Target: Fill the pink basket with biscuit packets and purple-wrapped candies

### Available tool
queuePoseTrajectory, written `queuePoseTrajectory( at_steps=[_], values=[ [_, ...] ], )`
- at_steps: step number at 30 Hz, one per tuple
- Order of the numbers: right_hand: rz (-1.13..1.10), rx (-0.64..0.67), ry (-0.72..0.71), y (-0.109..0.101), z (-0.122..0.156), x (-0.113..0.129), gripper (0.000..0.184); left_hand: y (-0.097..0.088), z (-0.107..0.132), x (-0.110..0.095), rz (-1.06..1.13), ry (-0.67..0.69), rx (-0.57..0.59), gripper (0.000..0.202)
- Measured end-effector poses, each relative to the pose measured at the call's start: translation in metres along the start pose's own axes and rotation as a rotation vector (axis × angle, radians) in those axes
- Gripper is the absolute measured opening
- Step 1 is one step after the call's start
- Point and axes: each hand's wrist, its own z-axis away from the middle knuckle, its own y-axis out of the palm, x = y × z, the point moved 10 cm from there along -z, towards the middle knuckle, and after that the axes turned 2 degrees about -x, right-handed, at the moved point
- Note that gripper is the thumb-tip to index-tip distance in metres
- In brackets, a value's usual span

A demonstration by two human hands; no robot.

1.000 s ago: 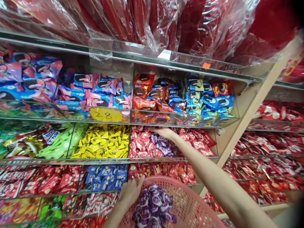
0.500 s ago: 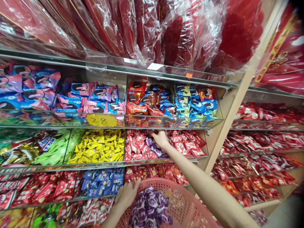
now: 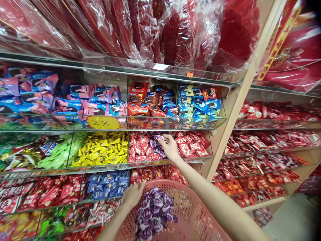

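Note:
My right hand is at the middle shelf, with thumb and fingers pinched on a purple-and-white wrapped candy. Below it, more purple candies lie in the same compartment beside red-and-white wrapped candies. My left hand grips the rim of a pink perforated plastic basket, which is tilted toward me under the shelf. A heap of purple-and-white wrapped candies rests inside the basket, toward its left side. The fingertips of my left hand partly hide behind the rim.
Glass shelves hold yellow-wrapped candies, blue packets and cookie packs with a yellow price tag. Glass dividers and edges run close around my right hand. A wooden upright stands to the right. Red plastic-wrapped goods hang over the top shelf.
My right hand has drawn back slightly from the compartment, and a purple candy now shows between its fingers. The view has shifted a little; my left hand still holds the basket rim.

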Motion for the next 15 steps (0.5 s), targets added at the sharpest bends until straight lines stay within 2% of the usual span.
queuePoseTrajectory(
  at_steps=[3, 7, 9, 12, 15],
  values=[
    [0.006, 0.029, -0.065, -0.011, 0.023, 0.016, 0.030, 0.001, 0.000, -0.002, -0.002, 0.013, 0.012, 0.077],
    [0.084, 0.032, -0.179, -0.037, 0.072, 0.034, 0.029, 0.002, -0.002, 0.001, -0.001, -0.015, 0.015, 0.080],
    [0.176, 0.123, -0.290, -0.038, 0.099, 0.040, 0.030, 0.004, -0.003, 0.001, -0.006, -0.013, 0.023, 0.082],
    [0.276, 0.379, -0.329, -0.024, 0.130, 0.022, 0.027, 0.005, -0.002, 0.002, -0.010, -0.021, 0.040, 0.083],
    [0.358, 0.548, -0.223, -0.017, 0.144, -0.012, 0.023, 0.003, -0.001, 0.000, -0.009, -0.029, 0.043, 0.084]
  ],
)
